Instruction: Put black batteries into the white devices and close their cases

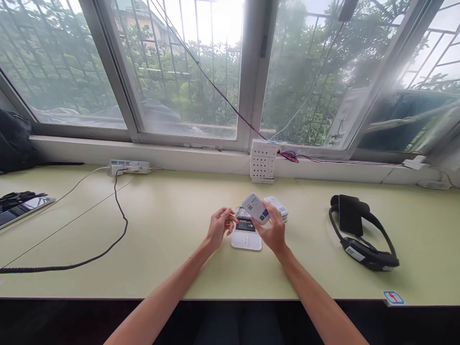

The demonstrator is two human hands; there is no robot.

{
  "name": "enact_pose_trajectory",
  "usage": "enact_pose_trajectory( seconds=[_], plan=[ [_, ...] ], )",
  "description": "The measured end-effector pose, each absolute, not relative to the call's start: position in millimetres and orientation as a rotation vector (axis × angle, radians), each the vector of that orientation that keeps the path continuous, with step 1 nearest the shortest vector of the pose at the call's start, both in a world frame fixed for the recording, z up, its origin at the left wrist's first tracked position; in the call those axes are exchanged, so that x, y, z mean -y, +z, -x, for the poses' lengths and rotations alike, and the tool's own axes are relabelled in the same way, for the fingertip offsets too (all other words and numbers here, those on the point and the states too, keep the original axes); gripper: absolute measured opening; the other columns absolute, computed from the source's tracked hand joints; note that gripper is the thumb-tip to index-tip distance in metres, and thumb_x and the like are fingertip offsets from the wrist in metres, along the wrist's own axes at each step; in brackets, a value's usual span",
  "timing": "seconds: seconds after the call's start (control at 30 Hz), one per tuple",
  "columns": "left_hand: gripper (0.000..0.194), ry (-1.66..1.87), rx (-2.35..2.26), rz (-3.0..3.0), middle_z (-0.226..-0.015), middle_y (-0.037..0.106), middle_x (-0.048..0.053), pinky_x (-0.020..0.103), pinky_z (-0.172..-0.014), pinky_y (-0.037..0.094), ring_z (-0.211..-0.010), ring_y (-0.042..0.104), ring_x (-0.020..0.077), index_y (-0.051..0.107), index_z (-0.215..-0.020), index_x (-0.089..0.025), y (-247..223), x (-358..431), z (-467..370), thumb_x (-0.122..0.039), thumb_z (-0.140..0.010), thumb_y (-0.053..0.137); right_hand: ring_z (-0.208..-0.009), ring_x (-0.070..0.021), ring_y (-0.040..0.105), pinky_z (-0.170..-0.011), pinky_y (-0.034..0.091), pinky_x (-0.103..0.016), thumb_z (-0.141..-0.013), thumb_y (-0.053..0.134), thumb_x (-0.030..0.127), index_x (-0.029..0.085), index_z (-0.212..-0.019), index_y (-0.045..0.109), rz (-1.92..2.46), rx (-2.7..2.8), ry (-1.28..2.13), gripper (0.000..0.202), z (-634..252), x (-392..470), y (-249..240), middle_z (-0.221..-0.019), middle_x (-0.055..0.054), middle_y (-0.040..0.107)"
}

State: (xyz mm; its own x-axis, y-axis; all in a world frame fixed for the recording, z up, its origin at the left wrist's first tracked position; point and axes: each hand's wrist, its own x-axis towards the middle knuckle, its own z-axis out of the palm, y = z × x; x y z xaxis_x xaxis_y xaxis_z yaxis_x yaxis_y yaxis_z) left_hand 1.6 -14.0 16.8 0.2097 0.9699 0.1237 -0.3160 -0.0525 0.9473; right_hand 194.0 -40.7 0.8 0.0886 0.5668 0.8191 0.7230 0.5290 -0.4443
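My right hand (275, 232) pinches a flat white device (254, 207) with rounded corners, printed text and a blue label, tilted above the table. Below it lies a black battery (245, 225) marked 3000mAh. A white cover plate (246, 241) with a small label rests nearest me, touching or just beside the battery. Behind the battery, partly hidden by the raised device, shows the opened inside of another white device (240, 211). My left hand (217, 228) is at the left of these parts, fingers loosely bent and apart, with nothing visible in them. A stack of similar white devices (282, 209) stands behind my right hand.
A white stack of small boxes (262, 162) stands against the window sill. At right lies a black head strap device (366, 235). A power strip (128, 167) with a black cable (124, 225) is at left, near a tablet (25, 211). The table's front edge runs below my forearms.
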Motion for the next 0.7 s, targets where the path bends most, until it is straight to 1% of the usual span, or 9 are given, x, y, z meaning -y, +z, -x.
enact_pose_trajectory(
  seconds=[0.13, 0.2, 0.4, 0.7],
  plan=[
    [0.033, 1.215, -0.773, -1.136, -0.063, 0.065, 0.002, 0.019, -0.037, 0.029, -0.039, 0.043, 0.0063, 0.056, -0.080, -0.016, 15, 14, -1, -0.049, -0.081, 0.061, -0.117, -0.0300, 0.055, -0.097, 0.041, -0.046, -0.086, 0.062, 0.039, 0.021, -0.136, 0.046, 1.223, 1.447, -0.296, 0.056, -204, 36, 2, -0.126, -0.016, 0.059],
    [0.033, 1.201, -0.778, -1.134, -0.062, 0.064, 0.002, 0.019, -0.038, 0.029, -0.040, 0.043, 0.0062, 0.056, -0.080, -0.016, 15, 14, -1, -0.049, -0.081, 0.062, -0.115, -0.0300, 0.055, -0.096, 0.041, -0.046, -0.087, 0.061, 0.041, 0.019, -0.135, 0.047, 1.271, 1.394, -0.318, 0.054, -210, 33, 2, -0.125, -0.016, 0.059],
    [0.033, 1.178, -0.795, -1.137, -0.062, 0.064, 0.001, 0.019, -0.039, 0.028, -0.040, 0.043, 0.0061, 0.056, -0.078, -0.017, 16, 15, -1, -0.049, -0.080, 0.063, -0.110, -0.0295, 0.057, -0.095, 0.040, -0.046, -0.086, 0.060, 0.042, 0.015, -0.128, 0.052, 1.349, 1.327, -0.343, 0.051, -222, 29, 2, -0.120, -0.017, 0.062],
    [0.033, 1.160, -0.817, -1.160, -0.061, 0.064, 0.001, 0.020, -0.039, 0.027, -0.041, 0.042, 0.0064, 0.057, -0.077, -0.017, 15, 15, -1, -0.049, -0.080, 0.063, -0.107, -0.0286, 0.059, -0.095, 0.040, -0.045, -0.084, 0.061, 0.045, 0.015, -0.124, 0.055, 1.424, 1.322, -0.319, 0.051, -227, 24, -2, -0.117, -0.016, 0.064]
  ],
)
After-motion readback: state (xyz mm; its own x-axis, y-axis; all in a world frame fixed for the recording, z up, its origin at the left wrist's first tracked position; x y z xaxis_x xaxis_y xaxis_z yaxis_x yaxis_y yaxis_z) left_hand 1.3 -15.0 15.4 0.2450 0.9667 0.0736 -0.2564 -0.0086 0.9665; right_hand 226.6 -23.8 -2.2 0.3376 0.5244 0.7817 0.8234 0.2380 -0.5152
